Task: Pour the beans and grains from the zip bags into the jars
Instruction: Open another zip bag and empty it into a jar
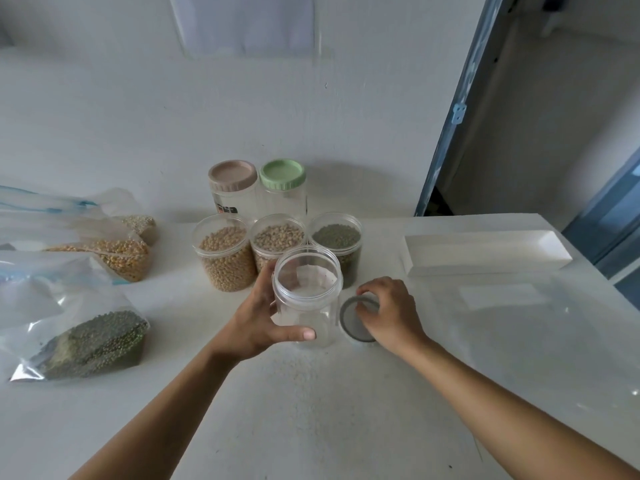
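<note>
The left hand (256,327) is wrapped around an empty clear jar (306,292), which stands open near the middle of the bench (311,410). Just to its right, the right hand (391,313) curls its fingers over the rim of a grey lid (353,322) lying on the bench. Three filled open jars (278,240) stand just behind the empty jar. Zip bags (93,344) of beans and grains lie at the left.

White tray (485,252) on table (311,410), beside doorway (540,116).
</note>
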Demonstrator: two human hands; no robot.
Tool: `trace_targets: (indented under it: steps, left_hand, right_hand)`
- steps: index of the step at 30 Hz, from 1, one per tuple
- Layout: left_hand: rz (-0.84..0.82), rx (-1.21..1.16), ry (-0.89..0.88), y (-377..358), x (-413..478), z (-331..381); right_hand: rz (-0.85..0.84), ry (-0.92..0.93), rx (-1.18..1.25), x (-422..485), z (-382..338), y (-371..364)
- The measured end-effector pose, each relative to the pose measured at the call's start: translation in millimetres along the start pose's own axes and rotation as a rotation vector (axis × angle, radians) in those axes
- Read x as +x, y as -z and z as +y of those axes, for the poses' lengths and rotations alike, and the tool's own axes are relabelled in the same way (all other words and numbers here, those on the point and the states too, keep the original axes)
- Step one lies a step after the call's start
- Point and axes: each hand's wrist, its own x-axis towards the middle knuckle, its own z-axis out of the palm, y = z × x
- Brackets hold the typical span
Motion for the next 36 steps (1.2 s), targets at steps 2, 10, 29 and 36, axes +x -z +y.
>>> trace_targets:
  steps: [2,10,29,36]
  left_hand:
    - [0.000,-0.043,0.025,9,-4,6]
    - [0.131,-0.121,0.004,74,-30,45]
    - [0.564,0.423,0.046,230,-164,90]
    - [0.682,0.832,-0.024,312,-168,55]
  right_hand:
    - [0.093,0.059,0.046,2,-9,5]
    - [0.139,0.235,0.553,25,-110,60]
    - [-0.623,0.682,0.004,8,-336,-37]
    - [-0.592,0.387,0.144,18,-373,-90]
